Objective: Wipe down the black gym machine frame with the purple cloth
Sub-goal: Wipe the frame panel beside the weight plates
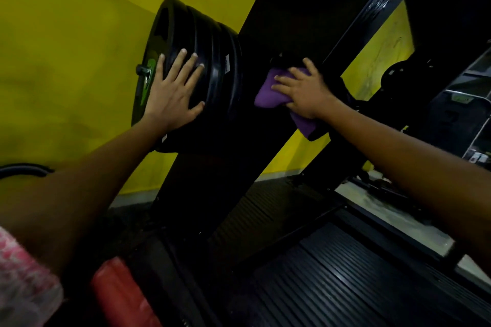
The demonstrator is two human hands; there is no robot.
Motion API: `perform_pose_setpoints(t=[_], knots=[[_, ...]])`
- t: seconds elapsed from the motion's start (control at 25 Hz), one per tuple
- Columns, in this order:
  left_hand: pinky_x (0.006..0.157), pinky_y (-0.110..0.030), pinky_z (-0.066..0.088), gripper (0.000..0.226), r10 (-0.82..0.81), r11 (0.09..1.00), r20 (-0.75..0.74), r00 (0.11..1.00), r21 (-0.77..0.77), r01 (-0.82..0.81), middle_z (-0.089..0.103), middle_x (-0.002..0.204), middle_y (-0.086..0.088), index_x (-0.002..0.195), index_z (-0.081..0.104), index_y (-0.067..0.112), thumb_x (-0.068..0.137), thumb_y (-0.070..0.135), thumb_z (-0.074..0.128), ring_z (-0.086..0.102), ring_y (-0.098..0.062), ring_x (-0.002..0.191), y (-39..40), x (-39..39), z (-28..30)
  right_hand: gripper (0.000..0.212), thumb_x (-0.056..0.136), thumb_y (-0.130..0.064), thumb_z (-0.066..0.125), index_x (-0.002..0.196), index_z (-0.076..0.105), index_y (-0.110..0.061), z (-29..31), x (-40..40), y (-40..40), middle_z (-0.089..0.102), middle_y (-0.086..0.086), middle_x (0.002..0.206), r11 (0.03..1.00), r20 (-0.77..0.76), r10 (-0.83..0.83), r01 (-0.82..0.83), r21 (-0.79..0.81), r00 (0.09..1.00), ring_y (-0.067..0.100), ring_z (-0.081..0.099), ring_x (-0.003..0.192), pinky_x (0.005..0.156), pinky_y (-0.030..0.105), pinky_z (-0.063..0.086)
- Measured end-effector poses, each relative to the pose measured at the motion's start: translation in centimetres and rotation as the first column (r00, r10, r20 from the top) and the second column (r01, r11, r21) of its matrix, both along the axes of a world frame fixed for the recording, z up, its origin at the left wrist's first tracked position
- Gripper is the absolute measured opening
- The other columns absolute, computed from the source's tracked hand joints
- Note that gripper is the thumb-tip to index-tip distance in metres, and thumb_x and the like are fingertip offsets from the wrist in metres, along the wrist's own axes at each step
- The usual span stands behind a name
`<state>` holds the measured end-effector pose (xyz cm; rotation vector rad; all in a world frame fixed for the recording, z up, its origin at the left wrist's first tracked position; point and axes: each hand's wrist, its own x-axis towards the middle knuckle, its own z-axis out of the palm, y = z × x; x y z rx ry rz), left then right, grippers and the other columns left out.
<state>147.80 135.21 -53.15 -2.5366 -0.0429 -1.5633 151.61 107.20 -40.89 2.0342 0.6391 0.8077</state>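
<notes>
Gym corner with yellow wall (66, 66) behind; ribbed black rubber flooring (332, 281) below.

Black gym machine frame (265, 66): wide slanted beam running from upper right to lower left across centre of view; second glossy black strut (382, 0) alongside it at upper right.

Stack of black weight plates (215, 66): loaded on a horizontal peg on left side of beam; outer plate face with green marking and metal peg end (143, 70) toward the wall.

Red pad (122, 297): lower left, partly cut off by frame edge.

Pink patterned sleeve (21, 284): bottom left corner.

Purple cloth (268, 93): bunched against front face of beam, just right of plate stack; lower end hanging below the hand.

Left hand (170, 95): fingers straight and spread, palm flat against rim of plate stack; nothing gripped.

Right hand (305, 93): laid over purple cloth, fingers extended and slightly bent, pressing cloth onto beam; thumb up along beam edge.
</notes>
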Motion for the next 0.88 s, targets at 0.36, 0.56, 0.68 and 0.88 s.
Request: perform_pose_setpoints(t=[0.36, 0.56, 0.68, 0.88], knots=[[0.113, -0.050, -0.016, 0.096, 0.047, 0.997, 0.047, 0.998, -0.068, -0.044, -0.002, 0.160, -0.010, 0.153, 0.008, 0.013, 0.081, 0.042, 0.064, -0.022, -0.023, 0.143, -2.2, 0.7, -6.3, 0.056, 0.099, -0.041, 0.036, 0.150, 0.022, -0.025, -5.0, 2.4, 1.8, 0.013, 0.001, 0.159, 0.999, -0.058, 0.027, -0.029, -0.037, 0.998, 0.032, 0.004, 0.146, 0.112, 0.057, -0.010], [0.115, -0.047, -0.012, 0.104, -0.048, 0.994, -0.049, 0.998, -0.102, 0.042, 0.003, 0.159, -0.013, 0.151, 0.020, 0.010, 0.068, 0.036, 0.076, -0.018, -0.024, 0.145, -3.7, 0.6, -14.9, 0.058, 0.097, -0.042, 0.038, 0.150, 0.024, -0.023, -5.9, 3.5, 2.1, 0.015, 0.003, 0.159, 0.998, -0.024, 0.040, -0.041, -0.048, 0.999, 0.035, 0.005, 0.145, 0.110, 0.059, -0.012], [0.115, -0.047, -0.002, 0.109, -0.073, 0.977, -0.202, 0.977, -0.212, 0.029, 0.018, 0.156, -0.019, 0.147, 0.029, 0.007, 0.056, 0.034, 0.083, -0.017, -0.025, 0.145, -5.6, -0.2, -22.5, 0.059, 0.097, -0.043, 0.040, 0.150, 0.027, -0.020, -6.6, 3.7, 3.0, 0.017, 0.005, 0.158, 0.999, -0.051, 0.037, -0.039, -0.032, 0.998, 0.037, 0.006, 0.145, 0.110, 0.060, -0.011], [0.112, -0.051, 0.004, 0.117, -0.086, 0.966, -0.479, 0.873, -0.255, -0.045, 0.037, 0.145, -0.026, 0.140, 0.040, 0.005, 0.040, 0.040, 0.091, 0.017, -0.039, 0.140, -6.4, -1.8, -30.7, 0.061, 0.095, -0.042, 0.045, 0.149, 0.029, -0.017, -5.1, 2.9, 1.2, 0.025, 0.006, 0.156, 0.990, 0.014, 0.130, -0.130, 0.055, 0.991, 0.035, 0.016, 0.144, 0.114, 0.055, -0.008]])
